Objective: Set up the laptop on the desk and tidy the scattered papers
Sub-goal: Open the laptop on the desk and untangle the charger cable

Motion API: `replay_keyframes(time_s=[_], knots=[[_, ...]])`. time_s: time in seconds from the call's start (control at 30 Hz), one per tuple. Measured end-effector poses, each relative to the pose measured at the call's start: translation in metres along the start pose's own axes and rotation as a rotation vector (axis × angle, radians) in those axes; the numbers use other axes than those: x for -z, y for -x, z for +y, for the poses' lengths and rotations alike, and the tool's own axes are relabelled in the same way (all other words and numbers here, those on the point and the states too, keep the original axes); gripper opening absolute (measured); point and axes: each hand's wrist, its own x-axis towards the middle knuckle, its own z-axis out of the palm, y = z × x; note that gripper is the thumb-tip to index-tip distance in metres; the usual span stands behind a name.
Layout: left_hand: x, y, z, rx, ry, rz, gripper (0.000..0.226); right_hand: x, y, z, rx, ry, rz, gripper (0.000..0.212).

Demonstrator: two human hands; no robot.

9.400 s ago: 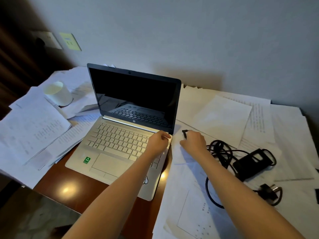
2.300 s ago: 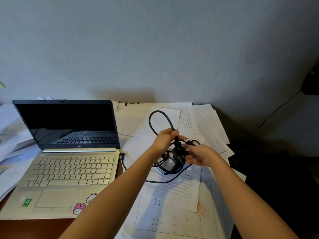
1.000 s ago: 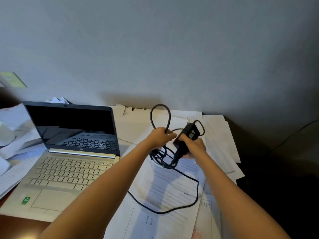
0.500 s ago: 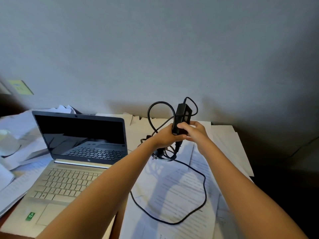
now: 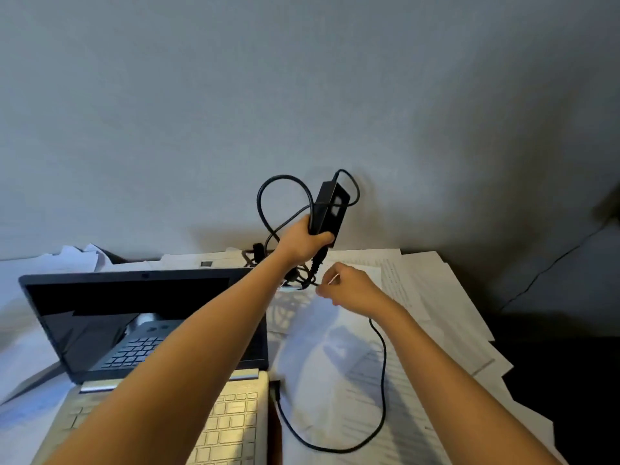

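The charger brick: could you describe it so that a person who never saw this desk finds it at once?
Start at the open laptop lying among scattered papers. Right of its screen, the left hand grips the charger brick, raised before the grey wall. It is the only black box; thin black cable loops beside it.

The power adapter (image 5: pixel 330 204) and its cable (image 5: pixel 384 364) are showing plain black against a wall (image 5: pixel 302 95) that is reading as flat blue-grey. The laptop (image 5: pixel 100 313) is showing a pale silver deck with white keys under a black screen. The papers (image 5: pixel 412 290) are lying white with fine grey lines of print, and a strip of desk (image 5: pixel 274 448) is showing reddish brown.
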Motion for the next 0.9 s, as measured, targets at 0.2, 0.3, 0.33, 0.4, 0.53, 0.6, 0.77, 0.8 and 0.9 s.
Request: replay_keyframes(time_s=[0.2,0.3,0.33,0.4,0.53,0.6,0.77,0.8,0.9], knots=[[0.047,-0.007,0.014,-0.069,-0.022,0.029,0.038,-0.012,-0.001,-0.038,0.257,-0.018,0.229,0.012],[0.074,-0.008,0.015,-0.054,-0.049,0.072,0.036,-0.004,-0.005,-0.044,0.325,-0.076,0.268,0.021],[0.082,-0.008,0.015,-0.046,-0.018,0.089,0.036,-0.002,-0.006,-0.047,0.339,-0.100,0.264,0.023],[0.095,-0.008,0.015,-0.016,0.038,0.153,0.035,0.000,-0.008,-0.052,0.369,-0.171,0.276,0.031],[0.123,-0.002,0.013,0.054,0.153,0.281,0.028,0.001,-0.017,-0.065,0.389,-0.241,0.308,0.028],[0.137,0.005,0.009,0.083,0.183,0.320,0.021,0.000,-0.025,-0.072,0.375,-0.226,0.308,0.032],[0.177,0.027,-0.002,0.127,0.184,0.391,0.017,-0.011,-0.041,-0.094,0.316,-0.167,0.323,0.032],[0.186,0.031,-0.005,0.140,0.201,0.411,0.019,-0.015,-0.043,-0.099,0.303,-0.115,0.331,0.029],[0.217,0.043,-0.017,0.173,0.288,0.457,0.018,-0.028,-0.048,-0.120,0.275,0.026,0.344,0.020]])
